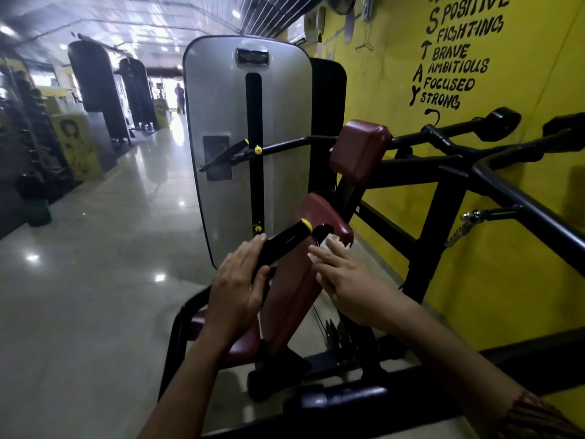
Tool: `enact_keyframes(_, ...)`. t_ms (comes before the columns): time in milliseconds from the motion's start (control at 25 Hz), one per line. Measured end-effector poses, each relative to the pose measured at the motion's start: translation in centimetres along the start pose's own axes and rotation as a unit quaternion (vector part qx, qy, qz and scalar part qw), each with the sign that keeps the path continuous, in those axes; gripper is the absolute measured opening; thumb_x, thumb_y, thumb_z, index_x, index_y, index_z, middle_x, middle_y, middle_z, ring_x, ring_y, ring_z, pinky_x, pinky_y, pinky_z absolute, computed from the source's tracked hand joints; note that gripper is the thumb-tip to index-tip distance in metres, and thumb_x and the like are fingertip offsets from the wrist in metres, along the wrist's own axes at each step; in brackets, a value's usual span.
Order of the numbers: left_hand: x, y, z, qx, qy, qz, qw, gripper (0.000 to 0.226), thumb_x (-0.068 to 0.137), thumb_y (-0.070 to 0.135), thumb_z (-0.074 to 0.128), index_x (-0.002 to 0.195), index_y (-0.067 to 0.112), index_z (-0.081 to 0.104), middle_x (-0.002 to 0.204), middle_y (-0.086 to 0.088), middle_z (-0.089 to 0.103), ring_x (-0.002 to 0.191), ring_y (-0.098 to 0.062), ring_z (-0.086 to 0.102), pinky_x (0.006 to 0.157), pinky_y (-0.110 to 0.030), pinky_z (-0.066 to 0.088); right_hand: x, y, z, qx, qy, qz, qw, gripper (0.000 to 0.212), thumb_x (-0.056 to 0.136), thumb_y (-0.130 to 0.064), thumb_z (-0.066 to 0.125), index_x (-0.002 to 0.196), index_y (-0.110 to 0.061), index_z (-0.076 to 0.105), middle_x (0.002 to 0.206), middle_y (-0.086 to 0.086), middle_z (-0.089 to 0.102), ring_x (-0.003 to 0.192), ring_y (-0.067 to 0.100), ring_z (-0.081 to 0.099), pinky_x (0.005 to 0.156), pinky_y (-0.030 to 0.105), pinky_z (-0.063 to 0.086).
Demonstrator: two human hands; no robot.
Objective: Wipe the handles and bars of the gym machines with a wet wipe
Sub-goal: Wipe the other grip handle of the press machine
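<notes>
The shiny floor (95, 296) held the big gym machine (443, 201) along its right edge and yellow boxes (76, 144) along its left.

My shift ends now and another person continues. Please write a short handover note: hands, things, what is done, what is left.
Left hand: holds the handle at its lower end, fingers straight, thumb across it.
Right hand: holds the wipe just right of the handle's yellow-ringed tip; whether they touch is unclear.
Done: the picture does not show which parts are already wiped.
Left, probably: this handle, the far handle, and the bars by the wall.
</notes>
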State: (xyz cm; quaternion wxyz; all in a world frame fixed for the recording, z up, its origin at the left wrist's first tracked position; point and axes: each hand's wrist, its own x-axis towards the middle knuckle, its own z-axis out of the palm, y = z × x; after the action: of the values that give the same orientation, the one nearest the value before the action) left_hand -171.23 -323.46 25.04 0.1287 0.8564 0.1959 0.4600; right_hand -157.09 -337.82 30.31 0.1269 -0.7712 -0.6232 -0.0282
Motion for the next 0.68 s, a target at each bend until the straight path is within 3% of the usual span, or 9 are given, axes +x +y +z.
enact_keyframes(120,-1.7,0.3,-1.4,-0.034,-0.046,-0.030,0.998,0.060,0.086,0.041,0.034,0.139,0.014,0.036,0.144,-0.004,0.037,0.134,-0.026,0.034,0.109,-0.042,0.025,-4.3,-0.7,-0.2,0.023,-0.047,-0.055,0.997,0.041,0.102,-0.028,0.028,0.139,-0.015,0.039,0.153,-0.010,0.019,0.127,-0.010,-0.017,0.089,-0.004,-0.021)
enact_keyframes(200,-3.5,0.8,-2.3,-0.015,-0.050,-0.021,0.998,0.060,0.083,0.039,0.039,0.135,0.009,0.044,0.144,-0.008,0.036,0.132,-0.031,0.036,0.106,-0.046,0.027,-6.6,-1.0,-0.6,0.042,-0.069,-0.058,0.995,0.041,0.101,-0.030,0.029,0.141,-0.021,0.036,0.153,-0.016,0.015,0.127,-0.011,-0.019,0.087,-0.007,-0.017)
enact_keyframes(280,-5.1,1.7,-2.9,-0.003,-0.063,0.007,0.998,0.055,0.082,0.036,0.044,0.127,0.005,0.054,0.140,-0.016,0.042,0.127,-0.036,0.043,0.100,-0.057,0.036,-6.9,-1.1,-0.7,0.067,-0.061,-0.031,0.995,0.042,0.101,-0.029,0.028,0.143,-0.025,0.030,0.152,-0.020,0.002,0.130,-0.008,-0.021,0.090,-0.006,-0.016)
enact_keyframes(360,-6.1,3.2,-3.1,-0.048,-0.089,0.017,0.995,0.050,0.083,0.036,0.047,0.121,0.006,0.059,0.136,-0.017,0.048,0.124,-0.032,0.047,0.097,-0.059,0.040,-5.5,-1.6,-0.4,0.069,-0.025,0.008,0.997,0.042,0.102,-0.026,0.027,0.144,-0.021,0.029,0.155,-0.012,-0.003,0.138,0.003,-0.018,0.106,0.006,-0.011)
enact_keyframes(440,-7.2,5.1,-3.1,-0.110,-0.119,0.021,0.987,0.046,0.085,0.041,0.050,0.115,0.009,0.064,0.126,-0.012,0.058,0.118,-0.022,0.054,0.099,-0.049,0.043,-4.4,-1.9,0.3,0.037,0.004,0.035,0.999,0.040,0.103,-0.020,0.029,0.142,-0.015,0.035,0.157,-0.004,0.001,0.142,0.013,-0.012,0.109,0.018,-0.008)
enact_keyframes(520,-8.6,6.6,-3.2,-0.174,-0.154,0.009,0.973,0.046,0.085,0.049,0.050,0.110,0.014,0.067,0.113,-0.002,0.067,0.109,-0.008,0.059,0.102,-0.027,0.040,-5.1,-1.9,0.6,-0.001,-0.013,0.005,1.000,0.035,0.101,-0.012,0.032,0.132,-0.009,0.048,0.156,-0.001,0.011,0.142,0.014,-0.009,0.104,0.012,-0.012)
enact_keyframes(600,-9.8,7.3,-3.2,-0.217,-0.179,-0.008,0.960,0.040,0.086,0.045,0.051,0.105,0.015,0.070,0.103,0.007,0.070,0.097,0.002,0.063,0.094,-0.018,0.043,-7.5,-1.9,0.3,0.027,-0.063,-0.023,0.997,0.030,0.100,-0.012,0.036,0.118,-0.009,0.060,0.154,-0.006,0.021,0.141,0.006,-0.006,0.104,0.012,-0.005)
enact_keyframes(680,-10.3,7.4,-3.3,-0.227,-0.181,-0.012,0.957,0.037,0.087,0.040,0.051,0.104,0.014,0.071,0.098,0.008,0.072,0.089,0.005,0.064,0.079,-0.015,0.050,-9.6,-2.1,-0.9,0.064,-0.100,-0.023,0.993,0.030,0.099,-0.017,0.038,0.121,-0.017,0.059,0.152,-0.012,0.021,0.137,-0.005,-0.005,0.104,0.011,0.003)
